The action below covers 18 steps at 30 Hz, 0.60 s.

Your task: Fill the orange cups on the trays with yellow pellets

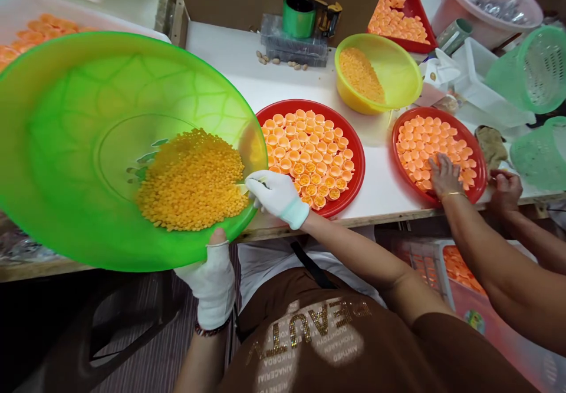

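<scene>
My left hand (213,284), in a white glove, grips the near rim of a large green plastic bowl (66,145) that is tilted toward me. A heap of small yellow pellets (192,180) lies in its lower right side. My right hand (276,195), also in a white glove, is closed on a small pale scoop-like piece at the bowl's right rim, touching the pellets. Just right of it sits a red round tray (354,151) packed with several small orange cups (305,145), some filled with yellow.
A co-worker's bare hands (444,174) rest on a second red tray (480,169) of orange cups at right. A yellow bowl (398,68) with pellets, a green tape roll (299,16), a pink tub (486,9) and green baskets (530,68) stand further back.
</scene>
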Each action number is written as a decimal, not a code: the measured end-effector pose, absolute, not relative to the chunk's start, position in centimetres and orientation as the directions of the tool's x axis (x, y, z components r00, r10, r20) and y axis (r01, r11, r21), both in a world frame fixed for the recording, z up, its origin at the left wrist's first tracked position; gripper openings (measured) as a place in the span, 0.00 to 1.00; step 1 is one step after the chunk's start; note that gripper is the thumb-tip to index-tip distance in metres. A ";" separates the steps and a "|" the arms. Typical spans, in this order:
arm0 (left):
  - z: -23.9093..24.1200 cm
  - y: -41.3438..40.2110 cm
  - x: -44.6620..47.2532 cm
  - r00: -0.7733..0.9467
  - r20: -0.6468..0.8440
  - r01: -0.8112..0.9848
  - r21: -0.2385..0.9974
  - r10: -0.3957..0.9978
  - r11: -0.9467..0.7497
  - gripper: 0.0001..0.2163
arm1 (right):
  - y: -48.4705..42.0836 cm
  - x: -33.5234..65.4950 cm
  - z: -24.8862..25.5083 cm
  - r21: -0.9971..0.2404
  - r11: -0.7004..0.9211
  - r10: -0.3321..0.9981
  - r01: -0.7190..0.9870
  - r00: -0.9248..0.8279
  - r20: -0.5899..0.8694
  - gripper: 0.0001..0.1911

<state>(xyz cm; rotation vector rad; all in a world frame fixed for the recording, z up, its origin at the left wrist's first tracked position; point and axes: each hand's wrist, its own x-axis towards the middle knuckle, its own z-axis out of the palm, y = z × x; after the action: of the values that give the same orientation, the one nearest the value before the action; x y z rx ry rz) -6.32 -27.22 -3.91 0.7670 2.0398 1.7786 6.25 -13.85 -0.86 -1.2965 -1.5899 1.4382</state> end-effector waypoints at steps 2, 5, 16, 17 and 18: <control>-4.2 -27.3 -6.3 -0.803 0.107 0.190 0.978 0.586 0.081 0.29 | -13.9 6.1 -0.7 -0.940 -0.322 0.892 0.112 -0.296 -0.341 0.07; -4.6 -27.3 -6.5 -0.802 0.111 0.190 0.979 0.586 0.076 0.30 | -13.6 7.1 -0.2 -0.900 -0.433 0.871 -0.050 -0.279 -0.404 0.07; -3.6 -27.0 -6.5 -0.791 0.073 0.148 0.986 0.608 0.073 0.30 | -15.0 15.7 1.1 -0.959 -0.277 0.950 0.051 -0.136 -0.282 0.15; -3.6 -27.0 -6.5 -0.796 0.068 0.151 0.985 0.601 0.088 0.31 | -15.4 16.0 0.7 -0.968 -0.217 0.964 0.126 -0.125 -0.233 0.14; -3.6 -26.9 -6.5 -0.802 0.062 0.151 0.983 0.594 0.101 0.31 | -15.8 16.3 0.3 -0.970 -0.127 0.979 0.206 -0.130 -0.156 0.12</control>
<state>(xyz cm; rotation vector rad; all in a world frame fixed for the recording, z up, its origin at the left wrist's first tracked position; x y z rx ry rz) -6.47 -26.93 -3.58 0.7309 2.0362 1.7489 16.31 -15.75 0.29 -1.3929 -1.3964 1.3259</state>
